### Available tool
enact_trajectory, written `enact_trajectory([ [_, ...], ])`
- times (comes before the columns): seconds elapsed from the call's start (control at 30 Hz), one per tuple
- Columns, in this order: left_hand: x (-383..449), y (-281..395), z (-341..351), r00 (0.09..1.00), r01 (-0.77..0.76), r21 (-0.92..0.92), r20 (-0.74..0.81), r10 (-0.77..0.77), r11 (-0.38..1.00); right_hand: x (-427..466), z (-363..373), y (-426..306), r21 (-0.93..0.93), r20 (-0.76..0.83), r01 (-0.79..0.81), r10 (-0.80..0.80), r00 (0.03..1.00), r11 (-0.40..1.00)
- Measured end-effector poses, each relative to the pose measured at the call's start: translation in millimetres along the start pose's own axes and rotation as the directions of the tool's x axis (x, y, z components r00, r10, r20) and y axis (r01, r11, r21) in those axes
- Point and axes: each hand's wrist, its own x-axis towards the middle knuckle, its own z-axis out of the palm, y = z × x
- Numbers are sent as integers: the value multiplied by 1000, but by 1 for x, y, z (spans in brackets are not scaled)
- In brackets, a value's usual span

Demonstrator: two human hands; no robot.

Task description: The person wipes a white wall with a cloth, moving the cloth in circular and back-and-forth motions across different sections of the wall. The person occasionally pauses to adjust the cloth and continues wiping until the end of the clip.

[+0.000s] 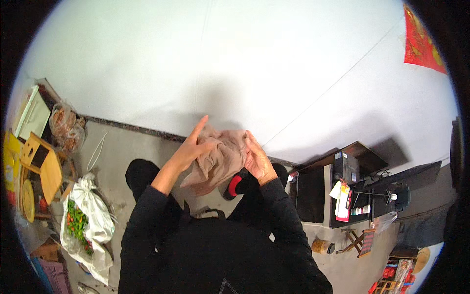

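A crumpled brownish-pink cloth (pixel 224 156) hangs between my two hands, in front of my knees. My left hand (pixel 187 152) has the cloth's left side, with the thumb laid across it and the index finger stretched out towards the wall. On the other side, my right hand (pixel 259 160) grips the cloth's right edge between thumb and fingers. Folds hide some of the fingertips. Below the cloth, a black and red shoe (pixel 235 185) shows between my dark trouser legs.
A white wall (pixel 147 73) rises ahead. To the left, a white woven sack (pixel 97 217) holds green and red peppers (pixel 77 218), near a wooden chair (pixel 49 176) and plastic bags (pixel 66 126). A black table (pixel 312 194), folding stool (pixel 358 242) and lidded jar (pixel 323 247) stand right.
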Motion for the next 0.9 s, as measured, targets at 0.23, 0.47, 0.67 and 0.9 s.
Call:
enact_trajectory([
  [0.23, -3, 11, 9, 953, 90, 362, 241, -186, 928, -6, -1, -15, -489, -29, 113, -145, 989, 865],
  [0.47, 25, 52, 25, 963, 183, -68, 211, -165, 981, -9, 5, -77, -451, -178, 47, -141, 974, 891],
  [0.67, 124, 206, 63, 827, -509, -374, 38, 561, 775, 4, 117, -212, -360, 322, 865, -824, 467, 349],
  [0.9, 146, 239, 98, 431, -602, 779, 132, 893, 176, 44, 147, -203, -807, 587, 141, -805, 81, -574],
])
